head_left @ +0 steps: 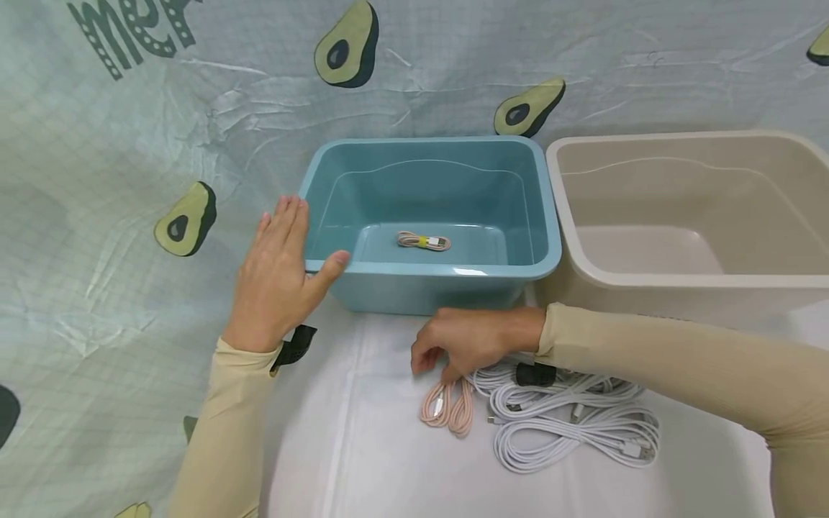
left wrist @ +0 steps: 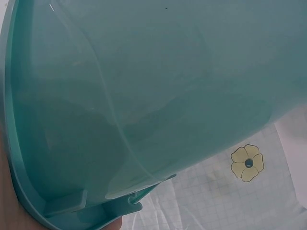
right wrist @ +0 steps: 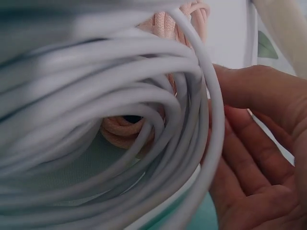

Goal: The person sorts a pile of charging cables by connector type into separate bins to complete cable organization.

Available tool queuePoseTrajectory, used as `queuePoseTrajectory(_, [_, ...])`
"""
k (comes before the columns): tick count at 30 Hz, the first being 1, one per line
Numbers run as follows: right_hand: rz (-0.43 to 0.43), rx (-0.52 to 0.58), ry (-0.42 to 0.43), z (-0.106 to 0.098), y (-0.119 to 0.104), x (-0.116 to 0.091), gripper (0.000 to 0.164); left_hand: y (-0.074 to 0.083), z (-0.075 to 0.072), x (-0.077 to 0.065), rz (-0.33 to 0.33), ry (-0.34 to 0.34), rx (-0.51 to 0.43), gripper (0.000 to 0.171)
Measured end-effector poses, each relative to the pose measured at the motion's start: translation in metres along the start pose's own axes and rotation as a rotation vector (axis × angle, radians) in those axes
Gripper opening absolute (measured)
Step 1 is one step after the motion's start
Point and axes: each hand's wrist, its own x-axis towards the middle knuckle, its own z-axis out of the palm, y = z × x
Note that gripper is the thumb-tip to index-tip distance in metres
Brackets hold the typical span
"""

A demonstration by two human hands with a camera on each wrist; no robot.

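Observation:
My left hand (head_left: 272,277) rests on the left rim of the blue bin (head_left: 427,291), fingers straight and thumb over the front corner. The left wrist view shows mostly the bin's outer wall (left wrist: 158,91). On the table in front of it, my right hand (head_left: 466,342) reaches down at the top of a pink coiled cable (head_left: 460,414); the thumb is near it, with the bent fingers apart from the thumb. In the right wrist view, white cable loops (right wrist: 192,96) hide the fingertips. Several white coiled cables (head_left: 570,424) lie below my right wrist.
A pink cable with a yellow tie (head_left: 422,242) lies inside the blue bin. A beige bin (head_left: 699,280) stands close beside it on the right. Behind both bins hangs a sheet (head_left: 259,115) printed with avocados.

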Motion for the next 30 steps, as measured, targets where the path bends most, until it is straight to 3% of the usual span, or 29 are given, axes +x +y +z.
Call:
queuePoseTrajectory(15, [0.075, 0.026, -0.111, 0.0011, 0.0067, 0.0009, 0.030, 0.0004, 0.0001, -0.0001, 0.000, 0.006, -0.009, 0.103])
queuePoseTrajectory(30, [0.064, 0.015, -0.108, -0.0001, 0.0042, 0.0045, 0.024, 0.0004, 0.0009, -0.0005, 0.001, 0.013, -0.018, 0.102])
